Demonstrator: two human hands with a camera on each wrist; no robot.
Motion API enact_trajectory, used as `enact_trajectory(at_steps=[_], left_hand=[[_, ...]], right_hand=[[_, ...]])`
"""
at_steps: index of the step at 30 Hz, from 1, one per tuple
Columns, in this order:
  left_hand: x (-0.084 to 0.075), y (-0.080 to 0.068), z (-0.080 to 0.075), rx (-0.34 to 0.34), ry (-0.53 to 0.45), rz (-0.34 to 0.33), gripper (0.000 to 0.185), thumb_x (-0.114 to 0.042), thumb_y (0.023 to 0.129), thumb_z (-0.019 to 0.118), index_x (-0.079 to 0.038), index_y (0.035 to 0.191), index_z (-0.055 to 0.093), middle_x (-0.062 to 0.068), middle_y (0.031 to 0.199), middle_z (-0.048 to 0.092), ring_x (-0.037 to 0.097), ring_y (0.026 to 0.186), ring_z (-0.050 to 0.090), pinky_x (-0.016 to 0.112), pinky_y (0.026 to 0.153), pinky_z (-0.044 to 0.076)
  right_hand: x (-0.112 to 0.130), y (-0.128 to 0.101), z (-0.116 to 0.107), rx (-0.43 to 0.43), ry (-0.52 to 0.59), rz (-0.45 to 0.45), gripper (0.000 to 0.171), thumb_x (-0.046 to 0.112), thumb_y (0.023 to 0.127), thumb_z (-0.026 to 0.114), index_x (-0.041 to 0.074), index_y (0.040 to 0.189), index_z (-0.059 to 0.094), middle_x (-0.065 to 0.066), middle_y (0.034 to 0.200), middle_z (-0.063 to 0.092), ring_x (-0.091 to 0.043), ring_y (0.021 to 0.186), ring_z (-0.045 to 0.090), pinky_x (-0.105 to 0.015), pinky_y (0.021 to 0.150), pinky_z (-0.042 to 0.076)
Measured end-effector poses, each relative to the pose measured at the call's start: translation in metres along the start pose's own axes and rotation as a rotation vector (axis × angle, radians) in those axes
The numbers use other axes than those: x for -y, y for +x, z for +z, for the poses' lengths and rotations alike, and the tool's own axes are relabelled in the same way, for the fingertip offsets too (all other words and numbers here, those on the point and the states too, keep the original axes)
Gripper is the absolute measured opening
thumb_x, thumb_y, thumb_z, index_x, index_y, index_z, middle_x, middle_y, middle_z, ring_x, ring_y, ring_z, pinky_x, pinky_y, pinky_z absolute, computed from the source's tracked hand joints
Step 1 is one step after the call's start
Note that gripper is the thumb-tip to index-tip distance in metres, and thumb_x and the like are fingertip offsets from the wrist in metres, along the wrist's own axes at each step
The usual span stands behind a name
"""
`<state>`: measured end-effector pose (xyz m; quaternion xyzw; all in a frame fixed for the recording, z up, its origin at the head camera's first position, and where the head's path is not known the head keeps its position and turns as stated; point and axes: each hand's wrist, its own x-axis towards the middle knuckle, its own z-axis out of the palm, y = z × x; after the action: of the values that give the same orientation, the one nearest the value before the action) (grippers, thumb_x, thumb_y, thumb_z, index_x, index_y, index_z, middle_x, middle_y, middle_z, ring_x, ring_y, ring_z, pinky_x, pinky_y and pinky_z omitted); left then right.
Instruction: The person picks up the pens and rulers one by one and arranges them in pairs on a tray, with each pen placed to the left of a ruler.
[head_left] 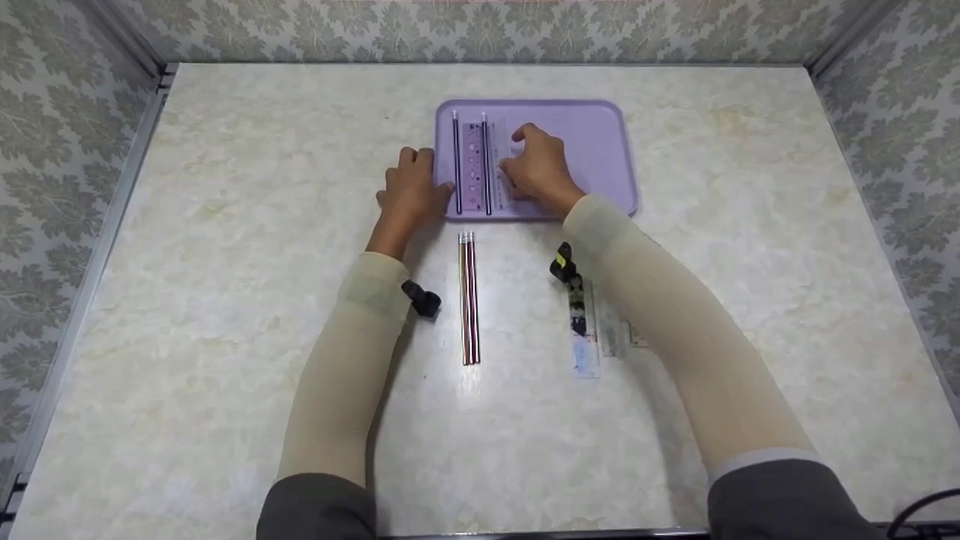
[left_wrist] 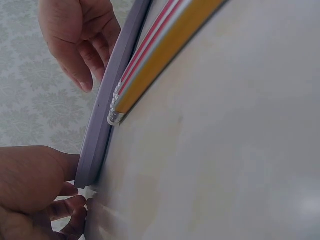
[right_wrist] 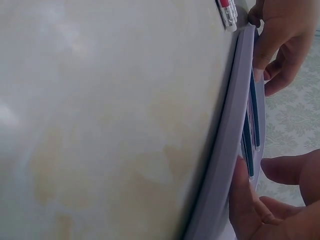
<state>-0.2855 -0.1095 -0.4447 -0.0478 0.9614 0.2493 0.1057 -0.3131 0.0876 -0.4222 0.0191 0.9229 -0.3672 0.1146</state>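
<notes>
A lilac tray (head_left: 592, 142) lies at the far middle of the table. On its left part are two dark pencils (head_left: 455, 161), a pink ruler (head_left: 472, 165) between them, and a clear ruler (head_left: 501, 161). My right hand (head_left: 536, 169) is over the tray, its curled fingers and thumb pinching the clear ruler. My left hand (head_left: 411, 191) rests at the tray's left rim with straight fingers, thumb touching the rim (left_wrist: 102, 125). The right wrist view shows the rim (right_wrist: 230, 150) edge-on with the dark pencils (right_wrist: 248, 150) behind it.
A few red-and-white striped pencils (head_left: 469, 300) lie side by side on the table just in front of the tray. To their right lie clear rulers (head_left: 586, 337), partly under my right forearm. Patterned walls close the table on three sides.
</notes>
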Motion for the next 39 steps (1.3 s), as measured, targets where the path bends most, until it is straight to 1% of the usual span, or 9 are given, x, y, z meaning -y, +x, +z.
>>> enact_trajectory(at_steps=[3, 7, 12, 14, 20, 23, 28, 34, 39], left_hand=[[0.000, 0.000, 0.000, 0.003, -0.001, -0.006, 0.066, -0.039, 0.102, 0.059, -0.018, 0.159, 0.032, 0.008, 0.157, 0.034, 0.039, 0.138, 0.042, 0.064, 0.106, 0.040], [0.000, 0.001, 0.001, 0.003, -0.002, -0.012, 0.066, -0.039, 0.102, 0.058, -0.019, 0.160, 0.032, 0.008, 0.158, 0.033, 0.039, 0.139, 0.041, 0.064, 0.107, 0.040], [0.002, 0.002, 0.002, -0.006, -0.001, 0.000, 0.066, -0.040, 0.102, 0.058, -0.018, 0.159, 0.032, 0.008, 0.158, 0.033, 0.040, 0.140, 0.041, 0.065, 0.106, 0.040], [0.003, 0.002, 0.002, -0.009, -0.001, 0.004, 0.066, -0.040, 0.102, 0.059, -0.018, 0.159, 0.033, 0.009, 0.157, 0.034, 0.041, 0.139, 0.041, 0.066, 0.105, 0.041], [0.003, 0.001, 0.002, -0.011, -0.005, 0.006, 0.065, -0.039, 0.102, 0.059, -0.018, 0.158, 0.034, 0.008, 0.156, 0.034, 0.041, 0.138, 0.042, 0.066, 0.105, 0.041], [0.003, 0.002, 0.002, -0.009, -0.007, 0.003, 0.065, -0.040, 0.102, 0.058, -0.018, 0.158, 0.034, 0.008, 0.157, 0.034, 0.040, 0.138, 0.041, 0.065, 0.105, 0.040], [0.004, 0.002, 0.001, 0.001, -0.004, -0.003, 0.066, -0.040, 0.102, 0.058, -0.019, 0.159, 0.033, 0.008, 0.158, 0.032, 0.040, 0.139, 0.040, 0.065, 0.107, 0.039], [0.003, 0.002, 0.001, -0.003, -0.006, 0.003, 0.066, -0.040, 0.102, 0.059, -0.018, 0.158, 0.033, 0.009, 0.156, 0.034, 0.040, 0.139, 0.041, 0.066, 0.106, 0.039], [0.003, 0.002, 0.001, -0.010, 0.004, 0.012, 0.064, -0.039, 0.102, 0.058, -0.017, 0.157, 0.035, 0.009, 0.154, 0.036, 0.040, 0.137, 0.042, 0.065, 0.105, 0.041]], right_hand=[[0.000, -0.001, 0.000, -0.002, -0.005, -0.010, 0.050, 0.019, 0.097, 0.068, 0.009, 0.143, 0.051, -0.012, 0.129, 0.062, -0.017, 0.109, 0.057, -0.026, 0.097, 0.052], [-0.001, -0.003, -0.001, 0.006, 0.019, -0.010, 0.049, 0.017, 0.097, 0.066, 0.009, 0.142, 0.050, -0.009, 0.112, 0.061, -0.011, 0.088, 0.059, -0.021, 0.072, 0.055], [-0.001, -0.005, 0.000, 0.025, 0.034, -0.004, 0.048, 0.014, 0.097, 0.064, 0.009, 0.142, 0.049, -0.004, 0.093, 0.057, -0.006, 0.059, 0.056, -0.018, 0.050, 0.049], [-0.001, -0.006, 0.001, 0.026, 0.037, -0.017, 0.048, 0.013, 0.096, 0.063, 0.009, 0.142, 0.049, -0.003, 0.089, 0.056, -0.006, 0.056, 0.055, -0.018, 0.048, 0.047], [-0.003, -0.013, 0.002, 0.037, 0.001, -0.071, 0.046, 0.015, 0.098, 0.063, 0.008, 0.141, 0.049, -0.006, 0.097, 0.066, -0.014, 0.062, 0.066, -0.024, 0.054, 0.054], [-0.004, -0.016, 0.001, 0.028, -0.058, -0.120, 0.045, 0.018, 0.097, 0.065, 0.006, 0.139, 0.052, -0.009, 0.106, 0.069, -0.017, 0.077, 0.069, -0.028, 0.068, 0.058], [-0.004, -0.023, -0.001, 0.035, -0.156, -0.185, 0.047, 0.025, 0.096, 0.067, 0.006, 0.137, 0.056, -0.012, 0.114, 0.072, -0.020, 0.099, 0.066, -0.033, 0.089, 0.055], [-0.001, -0.034, -0.003, 0.101, -0.259, -0.160, 0.050, 0.036, 0.096, 0.065, 0.014, 0.141, 0.054, -0.006, 0.115, 0.069, -0.021, 0.100, 0.064, -0.038, 0.085, 0.054], [0.000, -0.049, 0.000, 0.112, -0.303, -0.257, 0.054, 0.043, 0.095, 0.067, 0.012, 0.137, 0.056, -0.006, 0.109, 0.066, -0.021, 0.095, 0.061, -0.038, 0.077, 0.054]])
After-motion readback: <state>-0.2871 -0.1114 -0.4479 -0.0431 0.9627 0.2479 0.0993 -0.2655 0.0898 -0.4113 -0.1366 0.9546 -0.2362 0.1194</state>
